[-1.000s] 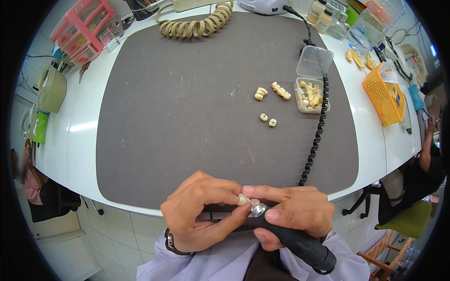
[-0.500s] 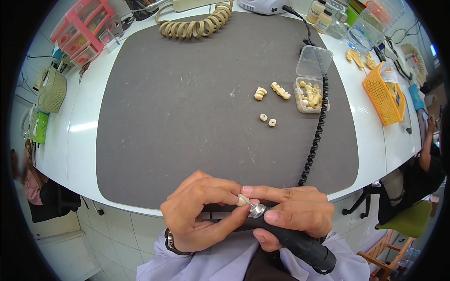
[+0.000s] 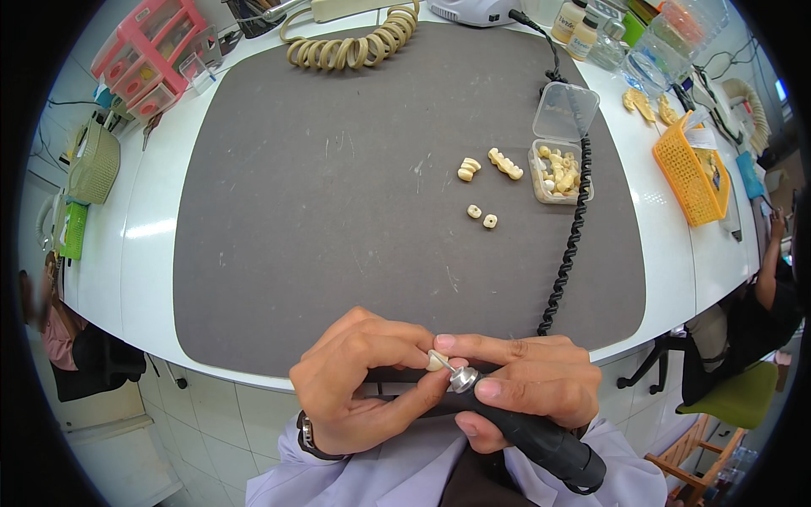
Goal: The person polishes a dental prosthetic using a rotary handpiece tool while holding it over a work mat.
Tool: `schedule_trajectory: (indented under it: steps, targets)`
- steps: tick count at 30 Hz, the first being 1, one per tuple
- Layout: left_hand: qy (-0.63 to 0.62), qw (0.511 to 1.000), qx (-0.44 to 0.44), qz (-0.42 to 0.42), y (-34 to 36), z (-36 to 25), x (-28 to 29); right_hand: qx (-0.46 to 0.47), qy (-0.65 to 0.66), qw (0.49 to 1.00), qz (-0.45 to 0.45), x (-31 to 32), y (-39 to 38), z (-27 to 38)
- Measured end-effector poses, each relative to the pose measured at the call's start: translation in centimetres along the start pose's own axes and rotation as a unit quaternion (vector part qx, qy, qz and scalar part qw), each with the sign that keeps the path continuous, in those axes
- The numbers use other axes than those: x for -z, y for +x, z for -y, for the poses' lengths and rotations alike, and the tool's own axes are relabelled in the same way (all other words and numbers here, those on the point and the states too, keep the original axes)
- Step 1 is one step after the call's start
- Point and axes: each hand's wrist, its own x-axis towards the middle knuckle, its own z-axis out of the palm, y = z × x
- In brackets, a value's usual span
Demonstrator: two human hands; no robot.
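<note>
Between its thumb and fingertips, my left hand [image 3: 359, 380] pinches a small cream-coloured dental crown [image 3: 436, 362]. My right hand [image 3: 536, 380] is wrapped round a black rotary handpiece [image 3: 541, 444] with a silver collar. The thin metal bur [image 3: 444, 363] in its nose meets the crown, and a right fingertip rests close beside it. Both hands are together at the near edge of the grey mat [image 3: 338, 211], above my lap. On the mat lie two single crowns [image 3: 482, 216], a short joined piece of teeth [image 3: 469, 169] and a longer dental bridge [image 3: 505, 164].
A lidded clear box [image 3: 561, 171] of tooth pieces stands open at the mat's right. The handpiece's black coiled cord [image 3: 570, 245] runs past it. Beyond are an orange basket [image 3: 693, 169], bottles [image 3: 576, 29], a beige coiled hose [image 3: 355, 51] and pink drawers [image 3: 148, 55]. People sit at both sides.
</note>
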Motion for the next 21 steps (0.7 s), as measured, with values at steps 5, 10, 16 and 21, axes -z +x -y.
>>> schedule_trajectory:
  steps: [5, 10, 16, 21]
  targets:
    - [0.003, 1.000, -0.004, 0.001, 0.11, -0.04, 0.04, -0.003, 0.001, 1.000, 0.003, 0.04, 0.03, 0.07]
    - [-0.005, 1.000, -0.006, -0.009, 0.04, 0.11, -0.05, 0.005, 0.001, 1.000, -0.004, -0.08, -0.17, -0.13]
    - [-0.004, 1.000, -0.001, -0.014, -0.05, 0.05, -0.12, 0.006, 0.001, 1.000, -0.011, -0.15, -0.08, -0.09]
    - [-0.006, 1.000, -0.007, -0.013, -0.02, 0.13, -0.14, 0.008, 0.002, 1.000, -0.010, -0.13, -0.11, -0.09]
